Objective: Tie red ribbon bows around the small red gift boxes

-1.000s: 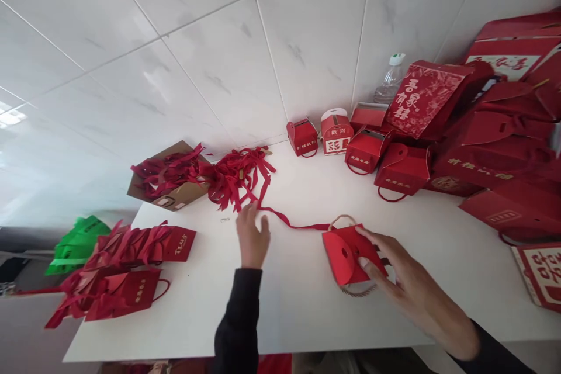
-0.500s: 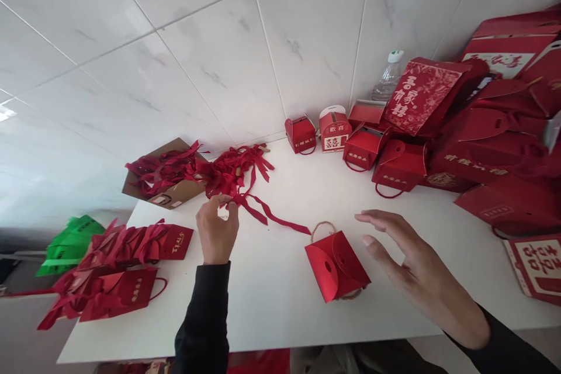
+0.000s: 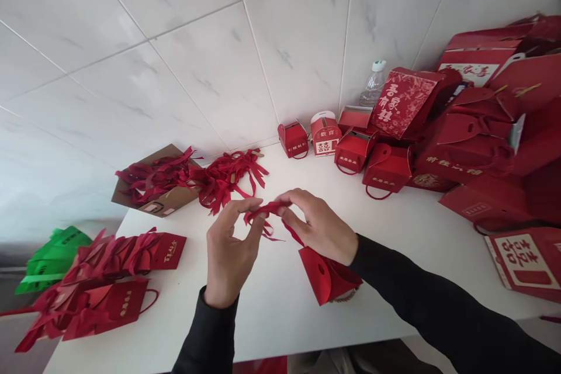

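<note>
Both my hands are raised over the white table [image 3: 289, 315] and pinch one red ribbon [image 3: 263, 214] between them. My left hand [image 3: 230, 254] grips its left end with thumb and fingers. My right hand [image 3: 319, 225] holds the ribbon's right part. Just below my right hand a small red gift box [image 3: 326, 280] with a rope handle lies on the table; the ribbon trails down towards it.
A brown carton [image 3: 169, 201] and a heap of red ribbons [image 3: 228, 175] lie at the back left. Flat red bags [image 3: 109, 280] are stacked at the left edge, green ones [image 3: 48, 254] beyond. Folded red boxes [image 3: 385, 166], large red bags [image 3: 477, 140] and a plastic bottle [image 3: 372, 85] crowd the right.
My left hand pulled a ribbon from the heap towards me. My right hand let go of the small red box, then came across and took hold of the ribbon too.
</note>
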`<state>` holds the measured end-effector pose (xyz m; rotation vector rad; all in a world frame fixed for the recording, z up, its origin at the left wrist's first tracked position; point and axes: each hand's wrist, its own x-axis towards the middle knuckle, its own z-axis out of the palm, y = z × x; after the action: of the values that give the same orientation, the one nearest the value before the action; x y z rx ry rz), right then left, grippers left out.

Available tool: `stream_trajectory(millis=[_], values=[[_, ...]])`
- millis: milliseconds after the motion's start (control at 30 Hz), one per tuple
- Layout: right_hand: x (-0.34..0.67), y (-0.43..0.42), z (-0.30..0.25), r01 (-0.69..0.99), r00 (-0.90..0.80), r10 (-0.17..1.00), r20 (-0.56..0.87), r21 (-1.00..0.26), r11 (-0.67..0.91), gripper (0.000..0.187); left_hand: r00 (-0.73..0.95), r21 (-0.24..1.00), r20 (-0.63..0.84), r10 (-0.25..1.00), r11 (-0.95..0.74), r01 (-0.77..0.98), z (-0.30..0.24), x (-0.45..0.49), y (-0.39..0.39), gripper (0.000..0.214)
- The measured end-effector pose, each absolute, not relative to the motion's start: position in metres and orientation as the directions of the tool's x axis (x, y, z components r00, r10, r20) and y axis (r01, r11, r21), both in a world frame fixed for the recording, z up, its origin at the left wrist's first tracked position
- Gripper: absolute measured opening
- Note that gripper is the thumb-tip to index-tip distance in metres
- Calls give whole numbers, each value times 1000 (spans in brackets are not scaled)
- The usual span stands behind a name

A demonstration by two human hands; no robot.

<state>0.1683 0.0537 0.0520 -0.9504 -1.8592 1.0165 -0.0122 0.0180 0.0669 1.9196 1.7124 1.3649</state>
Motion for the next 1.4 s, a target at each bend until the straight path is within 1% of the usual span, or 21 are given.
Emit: stream_trajectory(millis=[100,233,300,367,467,567,633,667,733,767,800,867,900,933,1000,1100,1233,1300,1367,1400], values=[[177,58,50,171,-384,906,175,-951,257,20,-115,700,435,893,-255,667,61,-16,17,22],[212,61,51,166,-190,969,158,-967,190,24,-266,805,296,917,-90,586,46,-29,21,21],[229,64,50,197,-119,982,146,-966,167,27,-347,859,214,913,-6,512,39,-35,26,22],[242,67,49,237,-93,987,131,-960,150,30,-392,892,152,907,46,450,33,-41,31,23],[257,70,46,317,-102,990,93,-941,121,35,-435,917,119,892,69,393,25,-47,37,20],[272,70,46,469,-37,990,135,-873,136,31,-454,920,111,884,82,384,22,-41,35,20],[280,65,50,546,16,984,177,-826,139,28,-437,913,115,892,78,401,25,-30,25,19],[282,61,52,559,27,985,173,-819,128,27,-416,909,120,902,69,411,27,-21,18,19],[283,50,59,546,29,991,134,-832,96,27,-324,901,127,938,27,433,33,0,3,19],[281,43,63,533,9,993,116,-841,93,27,-244,897,123,962,-3,441,36,11,-4,21],[278,36,67,521,-36,994,104,-847,107,27,-141,896,113,984,-40,442,39,23,-11,24],[271,23,75,485,-211,975,73,-858,169,25,85,901,85,993,-113,419,43,45,-21,35],[268,17,78,456,-310,949,48,-869,193,24,170,904,86,982,-149,401,44,54,-24,34],[266,12,80,423,-389,921,16,-885,194,24,224,906,97,970,-179,383,45,60,-25,28],[265,7,82,374,-445,895,-38,-916,148,25,238,916,115,964,-196,351,46,67,-27,11],[272,4,79,372,-393,916,-80,-925,78,27,152,942,74,986,-119,314,49,63,-28,25],[281,2,72,338,-429,891,-148,-941,7,30,68,965,-15,998,-4,263,54,50,-35,32],[287,1,69,331,-420,891,-171,-943,-25,33,84,977,-112,990,94,192,56,43,-40,35],[293,1,64,372,-333,927,-172,-928,-39,36,128,968,-212,969,191,163,57,36,-45,34],[295,1,61,415,-268,951,-156,-909,-32,37,132,959,-241,961,216,184,58,32,-47,32]])
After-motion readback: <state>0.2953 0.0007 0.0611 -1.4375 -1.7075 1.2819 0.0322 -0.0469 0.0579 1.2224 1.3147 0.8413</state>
